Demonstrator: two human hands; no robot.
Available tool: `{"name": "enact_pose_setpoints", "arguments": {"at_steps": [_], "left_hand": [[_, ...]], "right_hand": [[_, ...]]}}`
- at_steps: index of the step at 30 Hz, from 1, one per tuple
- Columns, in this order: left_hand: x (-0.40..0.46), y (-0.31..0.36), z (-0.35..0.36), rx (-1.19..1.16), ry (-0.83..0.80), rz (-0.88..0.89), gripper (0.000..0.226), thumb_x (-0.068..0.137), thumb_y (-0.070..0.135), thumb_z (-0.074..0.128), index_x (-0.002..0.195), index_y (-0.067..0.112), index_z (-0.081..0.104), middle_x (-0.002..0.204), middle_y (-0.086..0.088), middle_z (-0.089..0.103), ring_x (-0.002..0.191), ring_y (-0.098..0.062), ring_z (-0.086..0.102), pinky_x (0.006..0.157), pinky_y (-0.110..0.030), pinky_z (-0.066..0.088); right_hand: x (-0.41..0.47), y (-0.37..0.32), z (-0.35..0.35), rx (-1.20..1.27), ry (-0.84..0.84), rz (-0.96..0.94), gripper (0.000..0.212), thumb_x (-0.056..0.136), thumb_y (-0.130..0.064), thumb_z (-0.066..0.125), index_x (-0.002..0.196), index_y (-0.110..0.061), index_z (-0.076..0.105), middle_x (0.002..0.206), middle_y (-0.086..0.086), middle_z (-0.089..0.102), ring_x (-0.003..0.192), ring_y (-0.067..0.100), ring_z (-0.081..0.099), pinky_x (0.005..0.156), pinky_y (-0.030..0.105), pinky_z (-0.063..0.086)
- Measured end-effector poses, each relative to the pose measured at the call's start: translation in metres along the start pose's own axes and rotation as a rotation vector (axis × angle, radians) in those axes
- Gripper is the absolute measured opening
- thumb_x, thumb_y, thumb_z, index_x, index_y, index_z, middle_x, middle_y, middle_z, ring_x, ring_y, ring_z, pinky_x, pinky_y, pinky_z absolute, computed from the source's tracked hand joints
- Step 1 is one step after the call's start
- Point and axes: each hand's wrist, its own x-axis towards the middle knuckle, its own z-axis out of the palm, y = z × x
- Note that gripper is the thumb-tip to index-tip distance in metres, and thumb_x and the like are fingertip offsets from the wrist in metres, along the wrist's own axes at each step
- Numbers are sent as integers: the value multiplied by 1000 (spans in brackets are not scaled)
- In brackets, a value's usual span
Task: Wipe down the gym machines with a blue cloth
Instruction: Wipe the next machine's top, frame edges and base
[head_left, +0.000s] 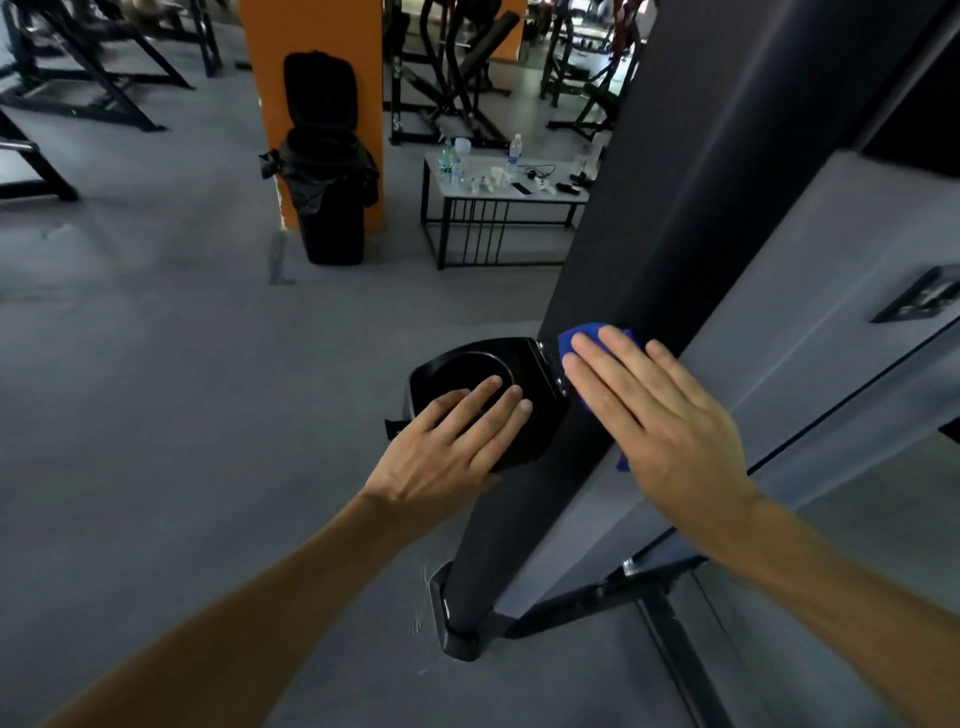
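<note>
- Right hand (660, 410) flat, fingers straight, pressing blue cloth (592, 338) against dark upright column (691, 197) of the gym machine; cloth mostly hidden under the palm, edges showing at fingertips and below.
- Left hand (457, 436) flat, fingers extended, resting on black cup holder (524, 364) bolted to the column's left side.
- Column base (457, 618) on grey floor.
- Farther back: low table (519, 200) with bottles, lined black bin (327, 202) against orange pillar (311, 52).

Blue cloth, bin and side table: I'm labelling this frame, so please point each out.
blue cloth (584, 335), head view, bare top edge above the fingers.
bin (332, 218), head view, front wall.
side table (441, 158), head view, bare left tabletop corner.
</note>
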Motion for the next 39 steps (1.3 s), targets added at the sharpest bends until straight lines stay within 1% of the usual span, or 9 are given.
{"name": "enact_pose_setpoints", "arguments": {"at_steps": [4,10,13,18,23,28,31,34,39], "left_hand": [[-10,3,15,147,140,90,60,107,9,43,162,-3,22,163,-19,35,148,-34,41,121,-46,31],[-26,6,32,173,261,71,52,108,9,38,160,3,32,164,-19,33,141,-38,48,112,-46,42],[-27,5,36,209,295,63,51,109,8,34,160,2,32,166,-21,26,142,-42,44,116,-49,37],[-29,5,44,254,395,44,52,107,3,41,159,2,35,165,-23,27,136,-43,46,115,-50,37],[-30,4,51,272,521,55,50,106,1,41,156,4,44,162,-22,36,139,-44,50,119,-50,35],[-41,15,82,324,650,49,53,107,5,40,160,5,36,166,-14,32,155,-32,28,128,-43,22],[-60,31,116,363,613,45,55,108,6,30,162,0,25,170,-17,20,158,-29,18,130,-42,15],[-86,57,154,176,506,23,60,111,24,34,162,-5,19,172,-20,9,161,-30,8,131,-43,11],[-121,92,211,-235,234,-12,95,104,69,35,163,-2,13,173,-18,3,161,-26,0,128,-44,14]], "right_hand": [[-12,-21,28,-4,141,121,48,104,6,52,150,-4,48,158,12,44,148,30,40,120,45,37],[-65,-74,88,-40,229,254,51,105,8,44,155,-1,38,163,15,34,153,32,29,121,45,35],[-95,-108,119,-70,190,304,53,105,7,43,156,-1,35,163,16,31,154,32,25,120,45,36],[-146,-144,145,-126,8,126,55,104,6,30,158,-5,33,162,10,39,153,29,30,121,42,33],[-113,-113,113,-189,123,139,49,103,5,37,149,-5,50,160,13,41,146,32,42,119,44,36],[-127,-117,135,-268,186,99,51,104,7,42,151,-10,49,160,6,42,145,28,45,111,38,38],[-147,-141,165,-322,144,0,51,104,4,43,153,-11,46,161,5,41,149,25,39,114,36,39],[-149,-143,169,-341,136,-62,45,107,0,39,150,-9,50,159,5,44,147,22,41,110,36,46],[-110,-130,144,-334,194,134,57,109,-2,11,148,-5,51,156,7,48,145,25,45,113,40,43]]}}
